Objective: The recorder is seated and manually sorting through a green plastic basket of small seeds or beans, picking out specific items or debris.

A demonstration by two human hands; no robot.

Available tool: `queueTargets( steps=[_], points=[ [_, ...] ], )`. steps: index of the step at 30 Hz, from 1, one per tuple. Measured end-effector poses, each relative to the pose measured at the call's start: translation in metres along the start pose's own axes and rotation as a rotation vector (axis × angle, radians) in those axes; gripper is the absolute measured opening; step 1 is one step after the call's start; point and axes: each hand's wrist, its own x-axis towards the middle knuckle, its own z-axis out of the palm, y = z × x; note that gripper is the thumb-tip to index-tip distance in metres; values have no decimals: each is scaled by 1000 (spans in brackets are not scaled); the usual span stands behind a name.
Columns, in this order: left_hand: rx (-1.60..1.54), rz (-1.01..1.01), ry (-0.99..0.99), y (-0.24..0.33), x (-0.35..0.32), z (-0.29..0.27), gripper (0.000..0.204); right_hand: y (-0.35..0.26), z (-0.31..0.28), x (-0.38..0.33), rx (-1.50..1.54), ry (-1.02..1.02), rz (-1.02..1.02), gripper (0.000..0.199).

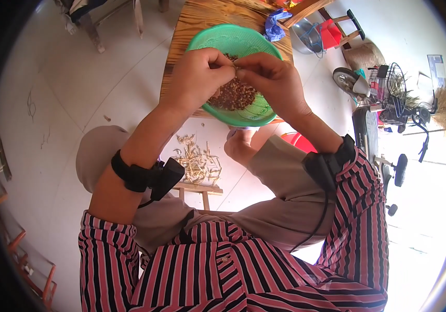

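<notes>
Left hand (202,77) and right hand (274,80) pinch a tiny indistinct piece (236,68) over dark seeds (236,100) in the basket (222,33) at the near edge of the worktop (181,39); treat it as light and fragile, gripping opposite sides gently.

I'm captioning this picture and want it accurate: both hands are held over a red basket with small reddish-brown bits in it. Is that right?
Not quite: the basket is green, as the head view shows. Both hands, left and right, are indeed over it, and it holds small reddish-brown bits.
</notes>
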Motion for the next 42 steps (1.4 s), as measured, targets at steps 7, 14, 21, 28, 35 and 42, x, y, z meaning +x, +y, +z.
queueTargets(
  steps=[7,14,21,28,35,42],
  points=[
    [-151,-119,-6,6,-2,-2,13,-9,8,-3,-196,107,-117,13],
    [-239,-121,24,8,-4,-4,12,-15,18,-2,-150,141,-89,13],
    [-235,-181,2,12,-6,-10,14,-13,19,4,116,135,77,14],
    [-305,-236,-17,11,-9,-14,14,-8,18,3,477,3,235,17],
    [-364,-177,-117,13,-5,-20,13,-15,5,8,490,-73,251,26],
    [-162,-98,-622,49,-19,-67,8,46,-16,40,79,-89,228,21]
  ],
)
